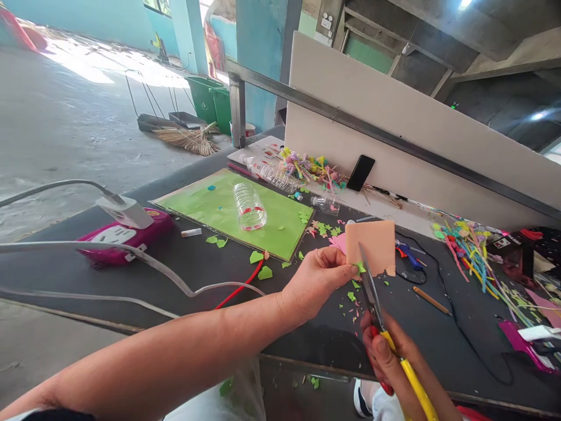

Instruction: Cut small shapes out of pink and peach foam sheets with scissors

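Note:
My left hand (316,279) pinches a small folded stack of paper (371,245), orange on the side facing me with a green bit at its lower edge. My right hand (390,356) grips red-and-yellow handled scissors (370,289), whose blades point up and meet the paper's bottom edge. Both hands hover over a dark table (219,275) strewn with green and pink paper scraps (324,229).
A green sheet (205,207) with an empty plastic bottle (249,206) lies at centre left. A pink power strip (125,234) with cables sits far left. Coloured craft sticks (471,251), a pencil (432,300), a pink glue gun (523,342) and a phone (360,172) against the white board.

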### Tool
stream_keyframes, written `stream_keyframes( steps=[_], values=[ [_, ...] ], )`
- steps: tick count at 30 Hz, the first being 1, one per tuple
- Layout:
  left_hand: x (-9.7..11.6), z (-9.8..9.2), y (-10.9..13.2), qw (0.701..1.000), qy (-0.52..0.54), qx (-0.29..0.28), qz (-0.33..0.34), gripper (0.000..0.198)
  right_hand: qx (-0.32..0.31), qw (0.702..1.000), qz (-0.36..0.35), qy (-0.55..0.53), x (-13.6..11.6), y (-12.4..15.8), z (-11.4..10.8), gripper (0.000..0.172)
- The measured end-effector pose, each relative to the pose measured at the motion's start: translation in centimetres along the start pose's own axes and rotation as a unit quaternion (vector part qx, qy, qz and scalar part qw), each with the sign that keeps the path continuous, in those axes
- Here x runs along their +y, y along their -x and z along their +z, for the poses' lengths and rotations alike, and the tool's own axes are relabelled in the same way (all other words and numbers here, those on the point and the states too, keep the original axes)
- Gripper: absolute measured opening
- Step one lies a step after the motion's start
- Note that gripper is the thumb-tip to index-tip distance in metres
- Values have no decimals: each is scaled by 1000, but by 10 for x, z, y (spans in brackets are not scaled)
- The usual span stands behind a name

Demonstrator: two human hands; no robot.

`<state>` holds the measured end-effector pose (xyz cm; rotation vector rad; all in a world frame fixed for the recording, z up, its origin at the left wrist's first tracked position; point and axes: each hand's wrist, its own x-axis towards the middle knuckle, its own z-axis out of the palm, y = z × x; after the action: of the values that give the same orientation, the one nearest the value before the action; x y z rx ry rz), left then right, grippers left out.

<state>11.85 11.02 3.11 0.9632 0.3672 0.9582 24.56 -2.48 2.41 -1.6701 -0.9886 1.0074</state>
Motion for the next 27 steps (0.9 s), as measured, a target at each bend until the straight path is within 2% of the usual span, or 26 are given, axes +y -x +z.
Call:
stream_keyframes(
  steps=[4, 14, 27],
  values=[
    [-1, -1, 0, 1000, 4, -4, 6, 22, -10, 1000, 3, 13, -2, 1, 1, 48],
    [-2, -1, 1, 1000, -4, 2, 1, 25, -5, 1000, 0, 3, 11, -5, 1, 44],
    [-1, 0, 0, 1000, 10, -9, 3, 24, -15, 1000, 3, -3, 8, -4, 1, 46]
  ],
)
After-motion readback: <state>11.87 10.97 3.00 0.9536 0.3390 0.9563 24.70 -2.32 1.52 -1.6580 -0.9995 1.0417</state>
